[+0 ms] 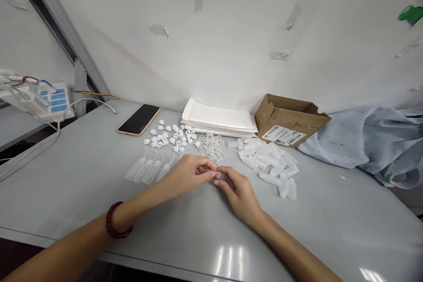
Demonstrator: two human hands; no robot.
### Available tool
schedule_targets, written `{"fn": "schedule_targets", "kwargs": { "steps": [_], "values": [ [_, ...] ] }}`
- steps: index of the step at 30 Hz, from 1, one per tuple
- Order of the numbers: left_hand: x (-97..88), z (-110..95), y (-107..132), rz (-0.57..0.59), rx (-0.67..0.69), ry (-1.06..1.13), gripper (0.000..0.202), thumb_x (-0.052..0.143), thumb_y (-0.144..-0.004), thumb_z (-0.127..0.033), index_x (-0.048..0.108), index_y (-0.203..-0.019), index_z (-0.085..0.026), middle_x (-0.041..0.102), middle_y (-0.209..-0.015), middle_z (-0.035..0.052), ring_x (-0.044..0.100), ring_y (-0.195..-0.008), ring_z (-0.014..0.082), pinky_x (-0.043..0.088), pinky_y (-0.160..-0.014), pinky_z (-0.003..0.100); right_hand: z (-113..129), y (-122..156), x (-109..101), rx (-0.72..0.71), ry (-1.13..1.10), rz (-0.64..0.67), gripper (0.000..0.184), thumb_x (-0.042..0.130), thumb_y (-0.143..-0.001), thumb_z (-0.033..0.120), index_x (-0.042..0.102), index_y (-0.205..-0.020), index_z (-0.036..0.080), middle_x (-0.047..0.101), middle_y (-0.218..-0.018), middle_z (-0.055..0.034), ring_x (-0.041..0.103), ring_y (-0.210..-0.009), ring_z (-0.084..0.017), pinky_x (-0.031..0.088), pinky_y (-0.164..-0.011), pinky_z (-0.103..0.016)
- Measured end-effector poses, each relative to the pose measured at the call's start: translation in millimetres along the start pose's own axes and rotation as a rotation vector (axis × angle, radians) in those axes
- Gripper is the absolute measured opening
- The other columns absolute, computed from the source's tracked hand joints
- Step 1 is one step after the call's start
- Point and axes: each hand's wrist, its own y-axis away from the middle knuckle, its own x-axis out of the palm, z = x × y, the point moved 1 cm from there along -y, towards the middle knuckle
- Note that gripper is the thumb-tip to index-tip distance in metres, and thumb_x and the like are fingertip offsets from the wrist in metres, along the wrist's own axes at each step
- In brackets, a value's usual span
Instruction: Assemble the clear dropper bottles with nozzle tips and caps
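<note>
Small translucent white plastic bottle (220,176) | between 2 hands, over grey tabletop (185,238) | right hand (243,194) pinching it; left hand (185,177) curled at its end, grip unclear | likely light, squeezable, slick; hold mid-body gently

Beaded bracelet (111,228): showing dark red
Worktop (172,238): showing grey
Nozzle caps (179,143): showing white
Plastic bottles (264,159): showing translucent white
Cardboard box (294,120): showing brown, its label (282,135) mixing white and black
Cloth (357,139): showing dark-specked pale blue-grey
Smartphone (139,120): showing black, edged in gold
</note>
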Motion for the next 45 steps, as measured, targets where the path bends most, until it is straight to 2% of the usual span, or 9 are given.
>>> {"fn": "schedule_targets", "kwargs": {
  "steps": [7, 13, 18, 22, 27, 30, 33, 41, 45],
  "values": [
    [-3.5, -1, 0, 0.045, -0.057, 0.140, 0.013, 0.059, -0.077, -0.024, 0.067, -0.084, -0.017, 0.065, -0.071, -0.0011, 0.062, -0.068, 0.0129, 0.047, -0.063, 0.022, 0, 1, 0, 0.107, -0.073, 0.001, 0.014, 0.056, -0.086, 0.025, 0.058, -0.099, 0.019, 0.068, -0.080, -0.0022, 0.061, -0.067, -0.016, 0.046, -0.060, -0.026],
    [-6.1, 0, -1, 0.046, -0.092, 0.292, 0.018, 0.063, -0.077, -0.028, 0.066, -0.090, -0.016, 0.064, -0.071, -0.0014, 0.062, -0.068, 0.0124, 0.050, -0.068, 0.025, -4, 1, 3, 0.199, -0.303, -0.011, 0.017, 0.059, -0.085, 0.030, 0.051, -0.096, 0.021, 0.067, -0.082, -0.0018, 0.061, -0.072, -0.016, 0.045, -0.065, -0.027],
    [-4.4, 1, -1, 0.048, -0.083, 0.417, 0.033, 0.064, -0.077, -0.027, 0.057, -0.108, -0.017, 0.068, -0.098, 0.0041, 0.065, -0.088, 0.0163, 0.050, -0.083, 0.031, -2, -1, 3, 0.322, -0.492, -0.046, 0.024, 0.063, -0.082, 0.038, 0.048, -0.091, 0.020, 0.060, -0.073, 0.0017, 0.053, -0.063, -0.012, 0.041, -0.058, -0.024],
    [5.6, 1, 1, 0.020, 0.026, 0.227, 0.044, 0.061, -0.078, -0.025, 0.048, -0.120, -0.018, 0.067, -0.104, 0.0058, 0.063, -0.096, 0.0194, 0.050, -0.086, 0.036, 2, -1, 1, 0.393, -0.626, -0.056, 0.031, 0.066, -0.079, 0.043, 0.048, -0.089, 0.019, 0.052, -0.062, 0.0060, 0.046, -0.055, -0.009, 0.036, -0.053, -0.021],
    [20.9, -1, 7, -0.085, 0.196, -0.077, 0.049, 0.068, -0.072, -0.020, 0.051, -0.117, -0.018, 0.064, -0.109, 0.0070, 0.062, -0.091, 0.0203, 0.050, -0.085, 0.038, 7, -1, 0, 0.400, -0.825, -0.011, 0.035, 0.067, -0.079, 0.044, 0.046, -0.093, 0.020, 0.062, -0.070, 0.0031, 0.044, -0.053, -0.006, 0.035, -0.053, -0.020],
    [25.0, -1, 8, -0.100, 0.241, -0.128, 0.052, 0.073, -0.069, -0.019, 0.052, -0.117, -0.022, 0.064, -0.107, 0.0042, 0.061, -0.095, 0.0209, 0.050, -0.087, 0.038, 10, -1, 1, 0.396, -0.900, 0.034, 0.040, 0.068, -0.079, 0.042, 0.043, -0.101, 0.022, 0.067, -0.080, -0.0001, 0.048, -0.057, -0.007, 0.037, -0.056, -0.020],
    [26.7, -1, 9, -0.108, 0.290, -0.140, 0.053, 0.073, -0.070, -0.016, 0.051, -0.118, -0.025, 0.063, -0.107, 0.0027, 0.061, -0.099, 0.0205, 0.051, -0.087, 0.037, 13, 0, 2, 0.386, -0.924, 0.034, 0.043, 0.069, -0.079, 0.040, 0.040, -0.105, 0.022, 0.067, -0.082, -0.0007, 0.049, -0.059, -0.008, 0.038, -0.056, -0.021],
    [37.8, 2, 16, -0.172, 0.255, -0.194, 0.075, 0.079, -0.064, -0.018, 0.037, -0.126, -0.024, 0.052, -0.124, 0.0097, 0.056, -0.109, 0.0255, 0.049, -0.092, 0.045, 14, 1, 1, 0.383, -0.839, -0.077, 0.045, 0.068, -0.079, 0.037, 0.037, -0.108, 0.024, 0.061, -0.068, 0.0058, 0.048, -0.059, -0.010, 0.038, -0.057, -0.022],
    [43.7, 7, 18, -0.214, 0.244, -0.201, 0.079, 0.075, -0.067, -0.018, 0.031, -0.131, -0.026, 0.050, -0.122, 0.0086, 0.057, -0.105, 0.0239, 0.051, -0.089, 0.043, 17, 4, 3, 0.387, -0.831, -0.069, 0.045, 0.067, -0.079, 0.037, 0.036, -0.108, 0.025, 0.062, -0.071, 0.0056, 0.048, -0.059, -0.010, 0.037, -0.056, -0.022]
  ]
}}
